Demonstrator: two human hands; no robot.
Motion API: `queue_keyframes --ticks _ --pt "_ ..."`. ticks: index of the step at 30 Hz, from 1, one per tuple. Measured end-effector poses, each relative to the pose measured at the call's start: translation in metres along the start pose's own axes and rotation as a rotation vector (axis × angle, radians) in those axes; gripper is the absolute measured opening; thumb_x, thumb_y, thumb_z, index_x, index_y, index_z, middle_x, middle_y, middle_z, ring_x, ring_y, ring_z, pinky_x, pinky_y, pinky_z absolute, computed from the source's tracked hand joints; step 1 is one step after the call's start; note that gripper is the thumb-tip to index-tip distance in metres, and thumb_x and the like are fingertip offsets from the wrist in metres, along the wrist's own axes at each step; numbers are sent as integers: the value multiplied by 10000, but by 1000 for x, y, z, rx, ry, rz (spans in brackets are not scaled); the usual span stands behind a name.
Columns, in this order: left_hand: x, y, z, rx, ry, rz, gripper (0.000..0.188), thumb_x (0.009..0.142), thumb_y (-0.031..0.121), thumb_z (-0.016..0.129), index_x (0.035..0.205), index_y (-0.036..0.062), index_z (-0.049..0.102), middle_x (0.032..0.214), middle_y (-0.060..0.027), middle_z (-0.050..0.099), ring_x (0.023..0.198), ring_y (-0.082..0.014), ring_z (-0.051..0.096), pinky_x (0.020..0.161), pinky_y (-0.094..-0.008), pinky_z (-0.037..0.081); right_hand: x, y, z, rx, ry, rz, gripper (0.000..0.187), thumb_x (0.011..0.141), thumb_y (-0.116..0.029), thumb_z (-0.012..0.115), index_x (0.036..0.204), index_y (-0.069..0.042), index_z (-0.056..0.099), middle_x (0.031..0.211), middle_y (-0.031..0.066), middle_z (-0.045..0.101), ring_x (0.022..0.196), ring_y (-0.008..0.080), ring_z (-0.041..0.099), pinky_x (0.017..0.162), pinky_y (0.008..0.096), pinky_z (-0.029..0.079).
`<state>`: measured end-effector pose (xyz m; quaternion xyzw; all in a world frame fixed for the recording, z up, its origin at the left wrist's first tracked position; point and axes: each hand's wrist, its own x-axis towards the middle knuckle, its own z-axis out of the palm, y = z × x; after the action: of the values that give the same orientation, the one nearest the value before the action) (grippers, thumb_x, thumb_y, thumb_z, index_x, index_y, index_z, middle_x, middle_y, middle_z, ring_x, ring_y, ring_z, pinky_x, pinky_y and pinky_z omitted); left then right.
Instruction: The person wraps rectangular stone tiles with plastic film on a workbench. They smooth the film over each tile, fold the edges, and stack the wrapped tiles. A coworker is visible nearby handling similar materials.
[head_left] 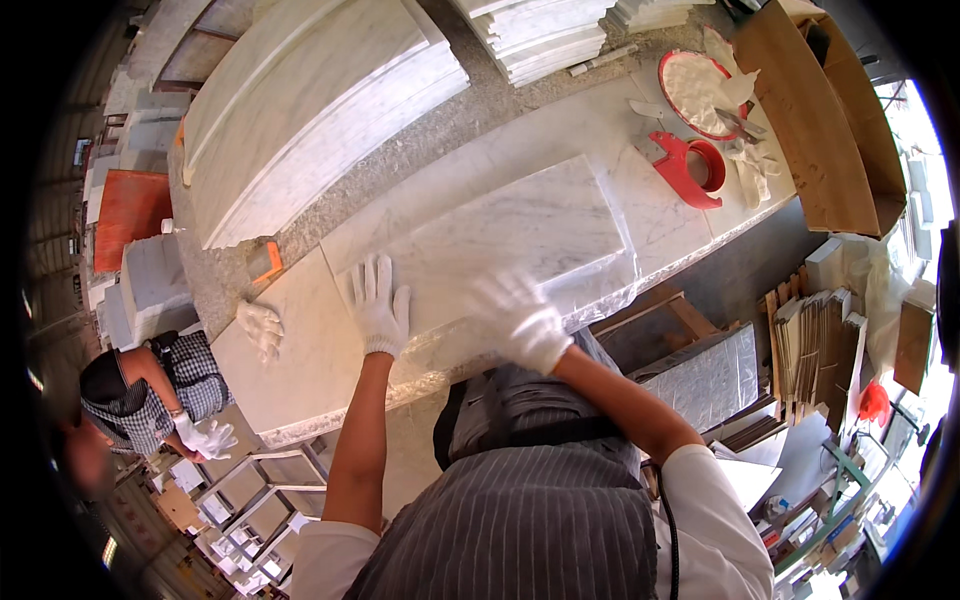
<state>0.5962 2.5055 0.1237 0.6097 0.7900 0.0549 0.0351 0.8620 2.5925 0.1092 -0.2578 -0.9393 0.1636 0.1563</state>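
Observation:
In front of me a pale, grey-veined marble slab [540,225] lies flat on the stone-topped table [290,375]. What looks like clear plastic film [590,290] shows along its near and right edges. My left hand [378,305], in a white glove, rests flat near the slab's left end, fingers spread and pointing away from me. Toward the slab's near edge is my gloved right hand [520,318], palm down; its fingers are smeared by motion. I see no object held in the left hand. Whether the right one holds anything, such as a cloth, is hidden by the blur.
Stacked marble slabs [330,110] stand beyond the table. A loose white glove [262,330] lies at left. Far right are a red tape dispenser [690,168], a tub of white paste [690,90] and a cardboard box [810,120]. A co-worker [160,390] is at lower left.

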Motion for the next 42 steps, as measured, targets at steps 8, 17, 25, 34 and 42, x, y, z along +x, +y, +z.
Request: queue_keyframes --ticks 8,17,25,34,42 --pt "-12 -9 7 34 55 -8 593 970 383 500 1473 87 400 1510 -204 375 1399 -452 292 1167 -535 190 -141 123 -65 -456 -36 797 622 901 -370 608 1469 -204 416 1520 99 381 1419 291 327 1142 482 264" --pt "-6 -8 14 39 72 -7 619 984 475 428 1490 121 384 1533 -196 342 1417 -434 271 1164 -538 180 -109 8 49 1637 581 1064 651 949 -293 644 1476 -74 332 1332 46 508 1164 154 488 983 313 412" --pt "-3 -14 29 38 140 14 608 993 514 382 1489 164 387 1541 -164 341 1420 -415 274 1166 -520 188 -153 10 55 1723 634 1053 190 921 -259 673 1025 -101 656 920 -8 631 803 83 565 702 231 468" --pt "-4 -20 35 24 111 -1 602 998 523 353 1497 188 367 1569 -137 295 1444 -402 218 1168 -522 179 -171 -4 20 1685 746 1013 212 880 -202 722 1048 -110 631 950 -11 594 791 102 562 732 274 480" --pt "-1 -25 40 25 129 24 619 992 522 336 1502 171 355 1565 -135 305 1446 -379 229 1180 -507 158 -205 -15 -11 1528 339 1178 308 922 -307 685 1117 -73 637 1001 -9 624 876 79 577 761 231 471"
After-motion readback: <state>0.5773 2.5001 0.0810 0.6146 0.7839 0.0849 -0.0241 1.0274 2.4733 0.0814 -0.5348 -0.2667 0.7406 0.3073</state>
